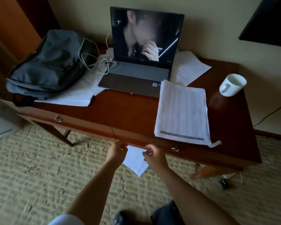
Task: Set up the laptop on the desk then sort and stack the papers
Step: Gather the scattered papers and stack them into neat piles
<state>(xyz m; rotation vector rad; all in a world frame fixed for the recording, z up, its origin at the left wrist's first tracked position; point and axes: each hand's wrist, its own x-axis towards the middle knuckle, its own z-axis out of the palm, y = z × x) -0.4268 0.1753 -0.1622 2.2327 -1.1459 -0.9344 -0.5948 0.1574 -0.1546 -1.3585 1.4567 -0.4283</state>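
Both my hands hold one loose sheet just below the desk front edge: left hand and right hand each pinch its top edge. Laptop open at desk's back; paper stack lies at its front right.

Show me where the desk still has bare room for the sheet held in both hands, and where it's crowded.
The desk is bare in front of the laptop, between the loose papers under the backpack and the paper stack. A narrower strip lies between the stack and the mug. The back is crowded: cable and scattered sheets beside the laptop.
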